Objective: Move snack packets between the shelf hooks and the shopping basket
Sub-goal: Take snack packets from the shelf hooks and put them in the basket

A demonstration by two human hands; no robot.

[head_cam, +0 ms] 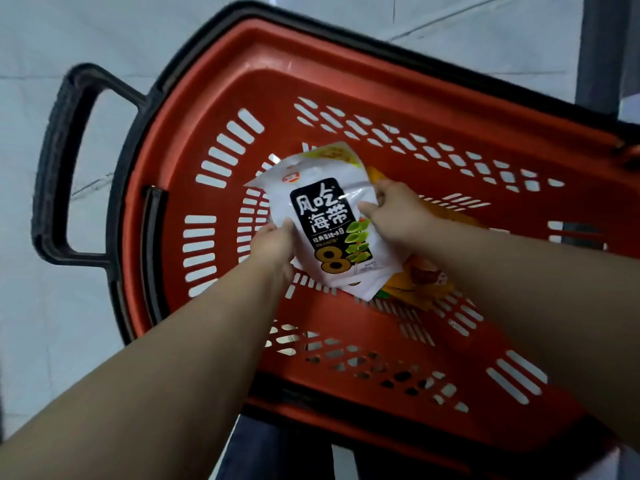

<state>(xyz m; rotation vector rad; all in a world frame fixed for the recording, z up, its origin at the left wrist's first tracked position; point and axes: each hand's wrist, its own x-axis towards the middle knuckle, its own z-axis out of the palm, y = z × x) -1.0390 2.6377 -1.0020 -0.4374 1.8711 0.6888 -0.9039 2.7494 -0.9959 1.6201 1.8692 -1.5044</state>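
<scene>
At the far left, the black pull handle (pixel 59 161) of the red basket (pixel 221 81) is seen over the pale tiled floor (pixel 31 306). A second black handle (pixel 152 244) is folded down against the basket's left rim. Further right, the white packet (pixel 332 216) is held inside the basket, above its slotted bottom. Its left edge is pinched by the left hand (pixel 273 244), with the thumb laid on the front and the fingers hidden behind. Its right edge is gripped by the right hand (pixel 398 213), whose fingers are curled onto the packet's face. Beneath the white packet, to the right, an orange packet (pixel 419 285) is seen lying on the basket's bottom, partly covered by the right forearm.
</scene>
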